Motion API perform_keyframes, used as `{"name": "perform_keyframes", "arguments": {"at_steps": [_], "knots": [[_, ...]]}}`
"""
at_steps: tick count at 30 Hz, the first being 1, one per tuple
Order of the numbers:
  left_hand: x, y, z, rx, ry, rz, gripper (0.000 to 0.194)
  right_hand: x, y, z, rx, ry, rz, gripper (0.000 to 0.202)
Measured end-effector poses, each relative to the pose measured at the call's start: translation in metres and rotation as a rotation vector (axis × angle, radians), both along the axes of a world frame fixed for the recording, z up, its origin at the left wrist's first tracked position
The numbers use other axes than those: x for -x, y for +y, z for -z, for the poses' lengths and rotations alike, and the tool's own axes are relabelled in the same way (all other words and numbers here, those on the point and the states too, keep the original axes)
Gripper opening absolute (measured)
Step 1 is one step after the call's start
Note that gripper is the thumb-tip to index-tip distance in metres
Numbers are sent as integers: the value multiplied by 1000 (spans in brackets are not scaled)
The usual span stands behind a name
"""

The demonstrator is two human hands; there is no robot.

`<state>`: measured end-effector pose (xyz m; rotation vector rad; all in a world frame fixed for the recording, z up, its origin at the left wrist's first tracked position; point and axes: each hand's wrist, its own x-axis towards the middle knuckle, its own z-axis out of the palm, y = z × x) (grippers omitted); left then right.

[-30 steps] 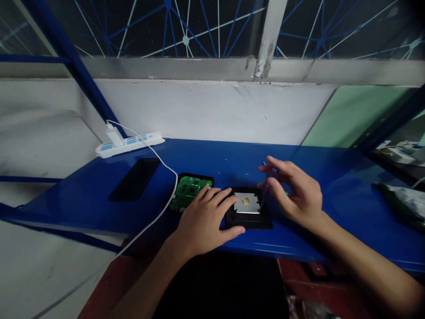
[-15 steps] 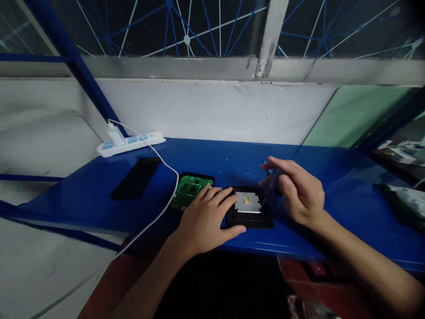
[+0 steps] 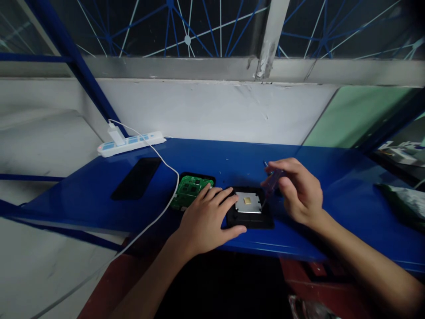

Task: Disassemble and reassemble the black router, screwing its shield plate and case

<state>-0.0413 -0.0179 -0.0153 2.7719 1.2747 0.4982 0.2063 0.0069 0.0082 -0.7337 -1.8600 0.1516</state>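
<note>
A black plastic casing [image 3: 251, 221] lies on the blue table, with a silver metal plate [image 3: 254, 207] in it. A small gold square [image 3: 247, 200] sits on the plate. My left hand [image 3: 205, 221] is spread flat, its fingertips touching the casing's left side. In my right hand [image 3: 300, 190] is a screwdriver [image 3: 272, 181] with a see-through purplish handle; its thin tip reaches the plate's right edge, and it is partly blurred. Beside my left fingers a green circuit board [image 3: 191, 189] rests in another black shell, partly hidden by the hand.
A black phone-like slab [image 3: 136, 178] lies at left. Behind it stands a white power strip [image 3: 133, 142], whose white cable [image 3: 162, 212] runs down past the circuit board. A green and silver bag [image 3: 403, 206] is at the right edge. Tiny bits lie near the table's middle.
My right hand has shifted slightly and its fingers have curled a little more round the screwdriver handle. My left hand and the casing stay in place.
</note>
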Motion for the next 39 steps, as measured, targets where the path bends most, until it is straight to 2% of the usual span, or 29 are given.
{"name": "perform_keyframes", "arguments": {"at_steps": [9, 15, 19, 22, 27, 30, 35, 39], "knots": [[1, 0, 2, -7, -12, 4, 63, 3, -4, -5, -39, -50, 64, 49], [0, 0, 0, -2, -15, 4, 62, 3, 1, -4, -131, -50, 98, 45], [0, -1, 0, -3, -10, -1, 62, 1, 1, -4, -100, -54, 46, 39], [1, 0, 0, -2, -9, 1, 62, 1, -2, -4, -37, -33, 4, 46], [1, 0, 0, 7, -8, 6, 63, 2, -2, -3, -21, -27, 46, 52], [1, 0, 0, 6, -5, 0, 63, 3, 0, -3, -63, -39, 75, 50], [1, 0, 1, 1, -12, 6, 62, 3, 3, -5, -161, -61, 94, 35], [0, 0, 1, -1, -16, 1, 62, 1, 1, -5, -113, -73, 63, 36]]}}
